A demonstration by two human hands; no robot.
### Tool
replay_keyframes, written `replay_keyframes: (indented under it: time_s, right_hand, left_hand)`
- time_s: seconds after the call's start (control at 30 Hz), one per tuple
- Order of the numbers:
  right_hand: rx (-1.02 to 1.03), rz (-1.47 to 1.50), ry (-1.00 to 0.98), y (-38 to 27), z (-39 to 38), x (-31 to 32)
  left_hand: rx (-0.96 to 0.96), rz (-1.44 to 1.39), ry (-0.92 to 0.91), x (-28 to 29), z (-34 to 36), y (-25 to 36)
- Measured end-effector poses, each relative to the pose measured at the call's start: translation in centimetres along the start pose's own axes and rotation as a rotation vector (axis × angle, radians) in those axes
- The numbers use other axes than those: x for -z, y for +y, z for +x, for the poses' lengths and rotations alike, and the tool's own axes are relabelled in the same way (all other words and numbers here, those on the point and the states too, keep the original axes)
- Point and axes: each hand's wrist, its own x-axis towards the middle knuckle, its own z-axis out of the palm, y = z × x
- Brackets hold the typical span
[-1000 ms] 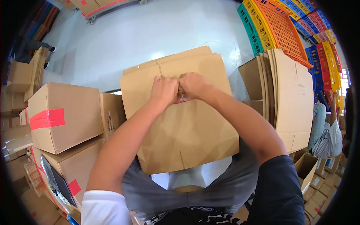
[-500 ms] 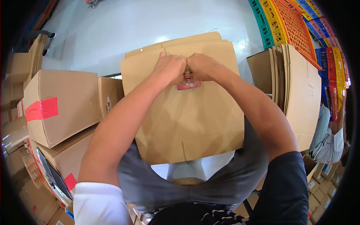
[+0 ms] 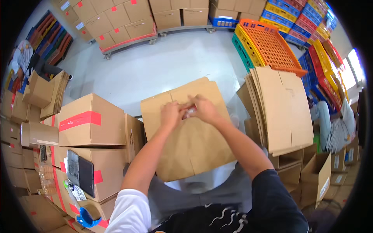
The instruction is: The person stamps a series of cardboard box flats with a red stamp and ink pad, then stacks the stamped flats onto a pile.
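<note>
A stack of flattened brown cardboard boxes (image 3: 194, 147) lies across my knees. On its upper half, my left hand (image 3: 172, 113) and my right hand (image 3: 204, 110) meet with fingers bent around a small clear-and-reddish plastic item (image 3: 190, 112). Motion blur and my fingers hide most of it, so I cannot make out what it is.
Cartons with red tape (image 3: 75, 134) and a black tablet (image 3: 86, 176) are at left. Upright flattened boxes (image 3: 285, 108) and orange crates (image 3: 272, 44) are at right. Loaded trolleys (image 3: 128, 41) line the back. Other people (image 3: 338, 132) are at both sides.
My view has tilted up, showing more of the back. My fingers have shifted from tight fists to a looser grip over the small item, and the top sheets sit slightly turned.
</note>
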Motion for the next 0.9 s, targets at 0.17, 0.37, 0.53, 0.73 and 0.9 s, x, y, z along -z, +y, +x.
replay_keyframes:
  time_s: [0.17, 0.37, 0.53, 0.73, 0.9]
  right_hand:
    - [-0.334, 0.19, 0.222, 3.1, -10.0, 6.6]
    - [-0.68, -0.041, 0.177, 12.8, -19.4, -2.0]
    - [-0.72, -0.102, 0.035, 11.2, -19.6, -4.1]
    - [-0.756, -0.095, -0.134, 12.3, -19.7, -2.5]
    - [-0.798, -0.107, -0.019, 10.6, -18.9, -3.0]
  left_hand:
    - [0.457, -0.777, 0.131, 4.0, -8.4, -2.2]
    - [0.802, -1.313, 0.439, -0.6, -19.3, -4.9]
    - [0.88, -1.292, 0.255, 0.0, -22.1, -7.7]
    - [0.858, -1.22, 0.152, -2.4, -21.4, -7.8]
    - [0.801, -1.32, 0.227, -1.1, -22.2, -8.9]
